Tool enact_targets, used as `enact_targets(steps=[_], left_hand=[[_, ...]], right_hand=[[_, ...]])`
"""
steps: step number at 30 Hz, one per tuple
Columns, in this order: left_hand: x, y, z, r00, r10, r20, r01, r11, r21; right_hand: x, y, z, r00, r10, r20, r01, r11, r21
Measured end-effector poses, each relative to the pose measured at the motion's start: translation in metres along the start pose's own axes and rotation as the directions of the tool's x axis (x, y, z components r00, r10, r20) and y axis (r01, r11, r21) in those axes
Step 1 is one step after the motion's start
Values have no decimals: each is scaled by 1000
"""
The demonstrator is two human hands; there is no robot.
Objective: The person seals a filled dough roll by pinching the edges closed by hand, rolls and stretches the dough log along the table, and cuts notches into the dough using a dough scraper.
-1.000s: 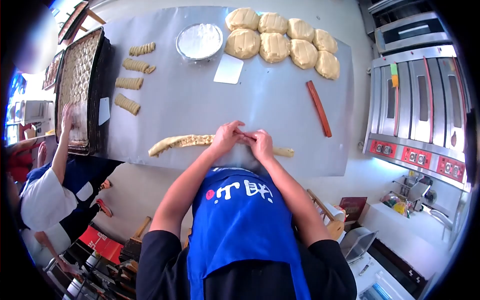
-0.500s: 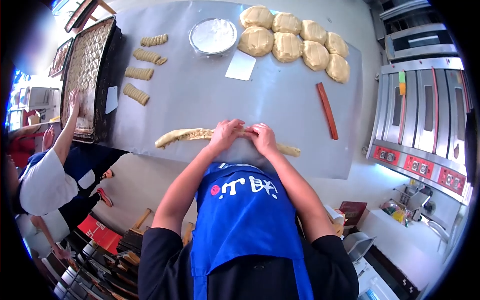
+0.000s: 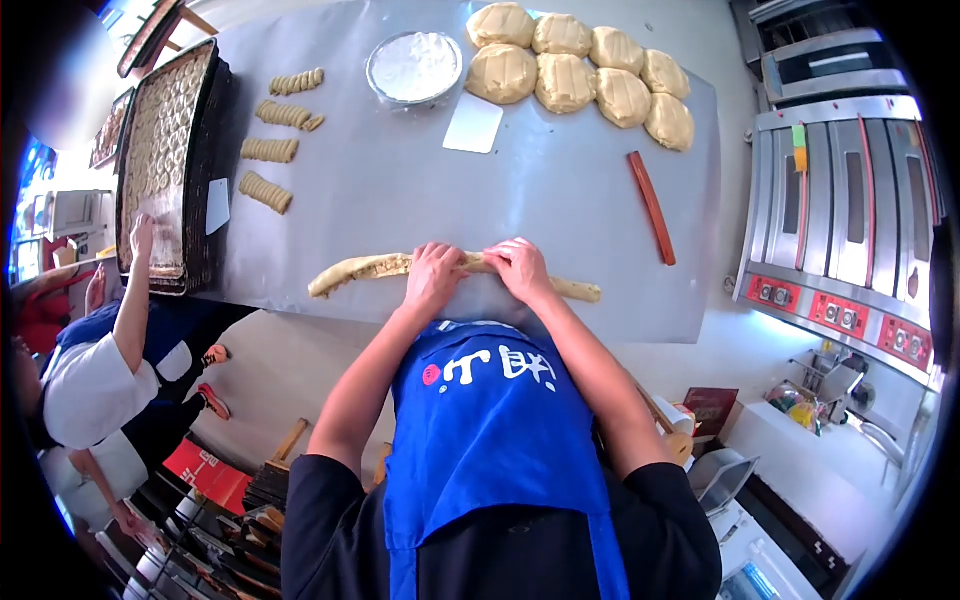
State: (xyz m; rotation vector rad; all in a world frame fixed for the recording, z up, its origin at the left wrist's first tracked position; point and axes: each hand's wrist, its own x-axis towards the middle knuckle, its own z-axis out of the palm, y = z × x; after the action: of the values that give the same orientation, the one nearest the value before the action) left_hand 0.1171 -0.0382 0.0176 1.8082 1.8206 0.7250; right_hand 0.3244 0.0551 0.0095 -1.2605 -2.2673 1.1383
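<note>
A long dough roll (image 3: 365,270) lies along the near edge of the metal table. Its left part is split open on a crumbly filling; the right end looks closed. My left hand (image 3: 436,277) grips the roll near its middle, fingers closed over it. Just to the right, my right hand (image 3: 520,268) pinches the dough with bent fingers. The hands are a short gap apart, with a strip of dough showing between them.
Several large dough pieces (image 3: 565,82), a bowl of white powder (image 3: 414,68), a white scraper (image 3: 472,124) and a reddish-brown stick (image 3: 652,208) lie on the table (image 3: 400,180). Sliced rolls (image 3: 266,192) sit left, beside a tray (image 3: 165,150) touched by a co-worker's hand (image 3: 142,236).
My hands have shifted slightly along the roll, the left one now flatter over the dough. The co-worker's hand has moved on the tray. The camera view has shifted a little.
</note>
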Motion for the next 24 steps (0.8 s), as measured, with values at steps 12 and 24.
enact_targets(steps=[12, 24], left_hand=[[15, -21, 9, 998, 37, 42, -34, 997, -72], [20, -19, 4, 983, -107, 148, 136, 971, -198]], right_hand=[[3, -15, 15, 989, -136, -63, 131, 988, -87], [11, -22, 21, 999, 9, 38, -6, 996, -93]])
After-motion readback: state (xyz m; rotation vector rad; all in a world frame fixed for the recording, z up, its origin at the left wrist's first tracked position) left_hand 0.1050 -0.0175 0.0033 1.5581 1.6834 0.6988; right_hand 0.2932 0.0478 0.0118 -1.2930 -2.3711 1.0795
